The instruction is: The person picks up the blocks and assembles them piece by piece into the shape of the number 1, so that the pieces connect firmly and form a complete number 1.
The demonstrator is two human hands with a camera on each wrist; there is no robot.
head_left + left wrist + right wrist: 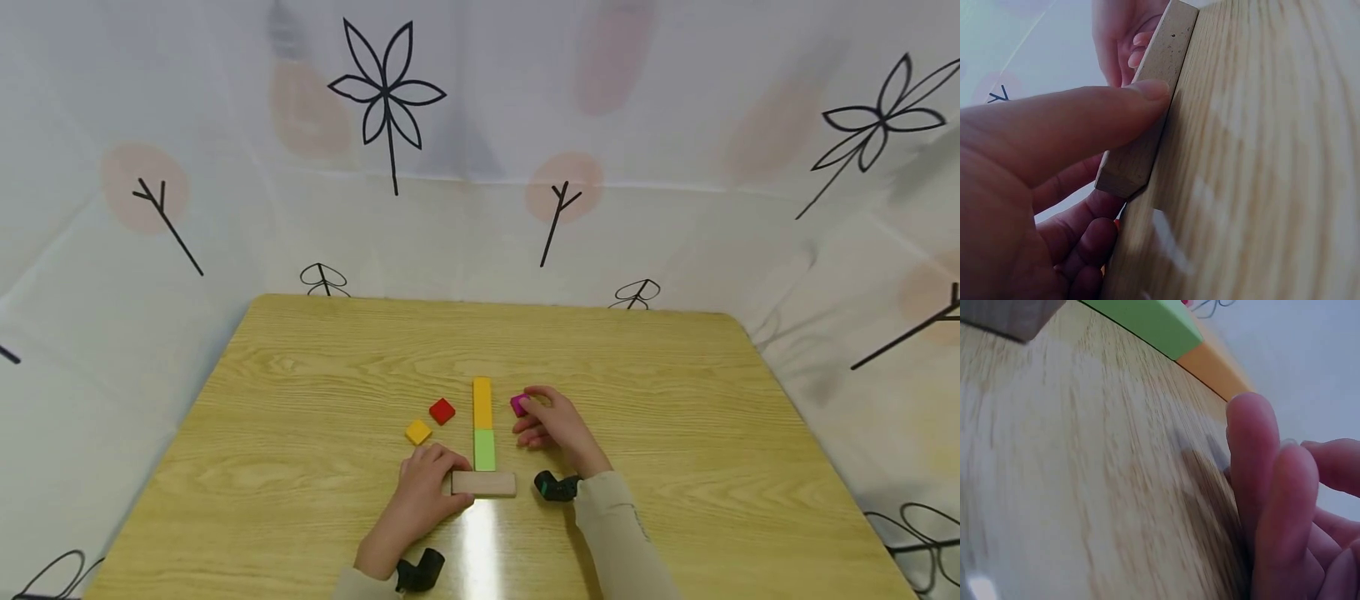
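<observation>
My left hand [429, 487] grips the left end of a plain pale wooden block [491, 484], thumb on the near side and fingers on the far side. In the left wrist view the block [1160, 69] lies on the tabletop under the thumb. Just beyond it, a light green block [484, 450] and an orange block [482, 403] run end to end, away from me. To their right my right hand [558, 429] pinches a small magenta block [517, 405] between thumb and index finger, its other fingers loosely curled. The right wrist view hides this block behind the fingers.
A red block [442, 411] and a yellow block [418, 432] lie left of the row, close to my left hand. The wood-grain table [300, 358] meets a patterned cloth backdrop [465, 233] at its back and sides. Dark wrist cameras [422, 570] sit low beside both sleeves.
</observation>
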